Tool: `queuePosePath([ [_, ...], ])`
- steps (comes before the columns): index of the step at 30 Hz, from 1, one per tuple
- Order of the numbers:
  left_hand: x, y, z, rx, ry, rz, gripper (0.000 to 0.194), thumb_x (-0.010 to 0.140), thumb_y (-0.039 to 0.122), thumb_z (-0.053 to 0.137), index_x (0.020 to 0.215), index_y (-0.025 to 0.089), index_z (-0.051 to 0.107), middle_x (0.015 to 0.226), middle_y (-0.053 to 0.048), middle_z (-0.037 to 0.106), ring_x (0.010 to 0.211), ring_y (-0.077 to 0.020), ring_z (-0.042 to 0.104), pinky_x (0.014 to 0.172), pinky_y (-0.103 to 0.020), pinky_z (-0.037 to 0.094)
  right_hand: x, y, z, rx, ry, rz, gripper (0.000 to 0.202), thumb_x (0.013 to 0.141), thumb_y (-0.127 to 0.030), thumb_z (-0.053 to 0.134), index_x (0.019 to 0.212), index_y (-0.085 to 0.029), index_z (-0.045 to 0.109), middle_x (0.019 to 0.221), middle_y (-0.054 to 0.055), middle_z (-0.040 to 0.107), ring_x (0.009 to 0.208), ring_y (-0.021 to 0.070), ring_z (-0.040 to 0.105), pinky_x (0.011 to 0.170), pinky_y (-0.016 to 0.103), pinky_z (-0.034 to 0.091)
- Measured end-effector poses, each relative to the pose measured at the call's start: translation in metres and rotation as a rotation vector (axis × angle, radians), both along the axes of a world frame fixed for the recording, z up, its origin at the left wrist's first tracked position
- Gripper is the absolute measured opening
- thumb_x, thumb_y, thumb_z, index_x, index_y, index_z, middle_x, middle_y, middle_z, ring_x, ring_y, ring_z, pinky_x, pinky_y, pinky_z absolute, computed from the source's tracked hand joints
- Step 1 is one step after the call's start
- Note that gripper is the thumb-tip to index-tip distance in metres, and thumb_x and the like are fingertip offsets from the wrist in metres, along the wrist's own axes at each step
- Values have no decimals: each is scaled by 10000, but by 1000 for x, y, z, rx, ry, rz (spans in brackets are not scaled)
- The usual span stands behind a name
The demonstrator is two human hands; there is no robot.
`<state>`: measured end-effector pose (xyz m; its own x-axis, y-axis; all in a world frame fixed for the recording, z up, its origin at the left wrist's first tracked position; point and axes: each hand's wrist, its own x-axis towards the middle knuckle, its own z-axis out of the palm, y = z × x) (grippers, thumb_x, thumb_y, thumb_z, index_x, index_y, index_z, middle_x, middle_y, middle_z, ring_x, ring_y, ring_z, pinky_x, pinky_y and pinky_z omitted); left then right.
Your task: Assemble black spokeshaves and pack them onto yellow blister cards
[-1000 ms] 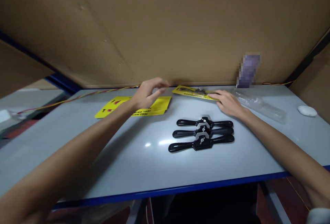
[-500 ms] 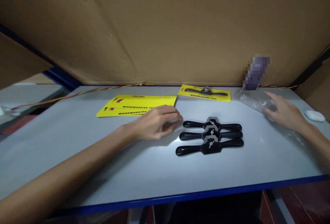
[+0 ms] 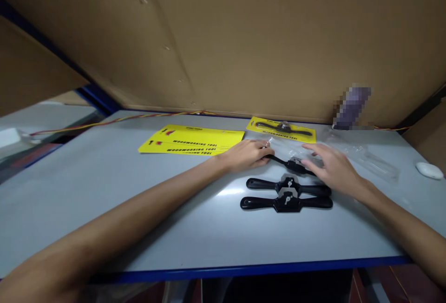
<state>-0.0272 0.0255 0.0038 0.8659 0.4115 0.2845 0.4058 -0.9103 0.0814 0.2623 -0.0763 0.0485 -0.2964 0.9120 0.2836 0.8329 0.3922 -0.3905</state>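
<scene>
Holding black tool | left fingers clamped on one end | right fingers apart, near other (plastic behind)

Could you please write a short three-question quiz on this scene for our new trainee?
1. True or false: the left hand holds one end of a black tool.
2. How many loose black tools lie nearer the front edge of the table than the held one?
A) one
B) two
C) four
3. Fill in the missing word: the overlapping yellow cards read "WOODWORKING ____".

Key: 1 true; 2 B; 3 TOOL
</scene>
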Motion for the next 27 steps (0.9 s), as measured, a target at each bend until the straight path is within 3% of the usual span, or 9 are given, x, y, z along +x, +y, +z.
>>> queuePosePath([
  [4,-3,0,-1,35,-221,18,353,1077,382,439,1123,208,743,1060,-100,782,956,-219,741,853,-376,594,-12,3,1,-193,17,60,558,976,-531,582,1494,-326,545,1385,100,701,1200,359,690,968,547,566],
  [7,2,-4,11,103,-420,114,359,1077,435,462,1059,210,742,1002,-82,791,887,-211,737,836,-379,565,-12,7,4,-130,-19,86,770,903,-447,692,1604,-334,394,1404,109,684,1171,359,692,937,512,568],
  [10,8,-8,29,97,-552,288,359,1038,525,541,1007,214,717,829,-27,761,691,-170,679,818,-372,524,-12,20,8,-73,3,44,706,896,-311,662,1573,-286,461,1221,104,758,1020,323,724,894,473,562],
  [13,5,-4,46,-22,-669,427,381,998,581,579,1017,207,652,657,30,656,563,-137,579,713,-318,496,-9,35,12,-148,26,-11,643,854,-313,706,1478,-222,581,915,62,782,806,283,717,791,420,548],
  [16,-11,8,56,-113,-715,513,374,947,584,627,970,211,607,564,63,555,500,-121,473,593,-272,422,-2,46,18,-227,53,-24,598,811,-321,739,1389,-198,646,827,41,764,753,262,688,755,393,514],
  [19,-36,24,52,-145,-650,664,358,933,547,588,861,196,606,519,58,511,497,-120,428,595,-269,396,9,51,26,-428,129,-3,593,793,-392,754,1341,-188,655,757,7,716,685,220,632,675,348,474],
  [22,-61,41,37,-181,-494,804,391,908,522,511,873,160,654,619,-12,616,580,-158,511,654,-287,412,16,54,31,-677,221,58,437,802,-448,748,1151,-192,696,700,-18,637,609,164,550,586,295,413],
  [25,-82,56,21,-130,-288,856,404,844,505,476,833,159,685,727,-75,670,670,-202,554,660,-302,376,16,58,24,-784,252,36,208,825,-405,712,815,-210,641,660,-9,591,571,133,485,522,272,356],
  [27,-94,63,15,-129,-194,846,384,811,482,466,796,164,683,726,-76,662,669,-203,541,643,-305,346,15,61,16,-808,273,-14,169,845,-364,673,791,-211,628,661,6,611,556,129,464,494,267,335],
])
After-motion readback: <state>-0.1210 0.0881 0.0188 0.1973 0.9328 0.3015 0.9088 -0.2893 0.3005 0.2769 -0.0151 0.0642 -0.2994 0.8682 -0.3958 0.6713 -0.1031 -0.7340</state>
